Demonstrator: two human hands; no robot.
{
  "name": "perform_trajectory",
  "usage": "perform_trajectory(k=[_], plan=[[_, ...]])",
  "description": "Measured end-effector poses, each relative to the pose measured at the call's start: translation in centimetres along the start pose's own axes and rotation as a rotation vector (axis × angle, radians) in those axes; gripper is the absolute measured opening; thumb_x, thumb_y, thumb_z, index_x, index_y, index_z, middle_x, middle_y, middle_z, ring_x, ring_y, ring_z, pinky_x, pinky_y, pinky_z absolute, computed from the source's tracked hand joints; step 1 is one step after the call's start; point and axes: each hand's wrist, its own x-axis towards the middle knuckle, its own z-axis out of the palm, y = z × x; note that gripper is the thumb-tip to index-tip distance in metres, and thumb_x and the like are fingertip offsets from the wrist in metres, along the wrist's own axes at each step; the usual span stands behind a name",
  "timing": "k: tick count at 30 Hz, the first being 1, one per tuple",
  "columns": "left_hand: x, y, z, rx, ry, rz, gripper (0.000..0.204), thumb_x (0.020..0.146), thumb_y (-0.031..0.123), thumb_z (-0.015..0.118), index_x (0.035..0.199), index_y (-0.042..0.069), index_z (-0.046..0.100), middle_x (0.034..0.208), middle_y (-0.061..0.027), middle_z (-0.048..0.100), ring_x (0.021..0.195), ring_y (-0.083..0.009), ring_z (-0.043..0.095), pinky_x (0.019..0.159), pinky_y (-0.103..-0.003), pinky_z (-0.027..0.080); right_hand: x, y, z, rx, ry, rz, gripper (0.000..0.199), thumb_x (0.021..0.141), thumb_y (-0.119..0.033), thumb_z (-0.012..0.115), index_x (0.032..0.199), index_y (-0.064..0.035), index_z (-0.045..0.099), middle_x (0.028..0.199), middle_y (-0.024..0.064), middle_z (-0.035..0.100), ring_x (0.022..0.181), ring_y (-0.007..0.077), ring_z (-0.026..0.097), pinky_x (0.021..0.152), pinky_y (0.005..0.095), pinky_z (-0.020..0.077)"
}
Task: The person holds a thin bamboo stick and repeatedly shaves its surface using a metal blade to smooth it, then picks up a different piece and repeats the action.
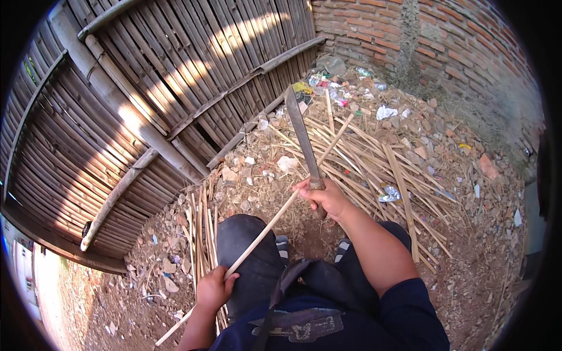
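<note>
- Left hand (214, 288) is closed around the lower part of the stick (263, 231).
- By the right hand (325, 198) the handle of the knife (302, 137) is gripped, and the stick is met by its fingertips.
- The stick is held slantwise across the left knee (239, 233), its lower end reaching past the left hand toward the near edge of the view; beyond the right hand it appears to be carried on behind the blade and over the pile (398, 181).
- It is pale tan, slim, long and nearly straight, with a smooth-looking surface.
- The knife is pointed away from the body; its blade is long, dark grey and widened toward a slanted tip, and its handle is brown and rounded.
- In the pile, similar tan sticks are strewn across one another on the stony ground (468, 245).
- Beside the left knee, more sticks are gathered lengthwise in a bundle (203, 234).
- The ground is bounded by a slatted fence (193, 76) and a brick wall (374, 35).
</note>
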Motion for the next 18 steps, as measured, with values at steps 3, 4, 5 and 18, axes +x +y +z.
perform_trajectory(k=[3,4,5,18], plan=[[-1.6,-2.0,-0.7,-0.122,-0.103,-0.149,0.044,0.09,0.043,0.075,0.11,0.006,0.061,0.08,-0.0164,0.072,0.075,-0.0382,0.072,0.066,-0.049,0.056,-0.1,-1.1,-0.7,-0.062,0.121,0.006,0.019,0.095,-0.014,0.073,0.11,-0.0033,0.07,0.11,0.0104,0.072,0.065,0.0078,0.054,0.058,0.0249,0.0471],[-2.4,-2.8,-0.9,-0.124,-0.104,-0.151,0.044,0.09,0.043,0.075,0.11,0.006,0.061,0.08,-0.0164,0.072,0.075,-0.0382,0.072,0.066,-0.049,0.056,0.0,-1.3,-1.3,-0.063,0.12,0.008,0.019,0.095,-0.014,0.073,0.11,-0.0033,0.07,0.11,0.0104,0.072,0.065,0.0078,0.054,0.058,0.0249,0.0471],[-3.3,-3.7,-1.1,-0.107,-0.16,-0.185,0.045,0.091,0.045,0.073,0.11,0.006,0.061,0.079,-0.017,0.072,0.076,-0.0389,0.072,0.067,-0.05,0.056,0.3,-1.4,-1.9,-0.061,0.202,-0.049,0.019,0.095,-0.013,0.072,0.11,-0.0029,0.07,0.108,0.0094,0.072,0.066,0.0077,0.054,0.058,0.0244,0.0468],[-3.7,-2.5,-0.3,-0.1,-0.207,-0.301,0.052,0.096,0.053,0.064,0.081,0.003,0.059,0.071,-0.0238,0.066,0.074,-0.0459,0.068,0.066,-0.055,0.052,-1.5,-0.9,1.2,-1.15,0.525,-0.139,0.034,0.085,-0.029,0.077,0.112,-0.0098,0.069,0.086,0.0164,0.073,0.082,0.0375,0.071,0.073,0.0478,0.0562]])
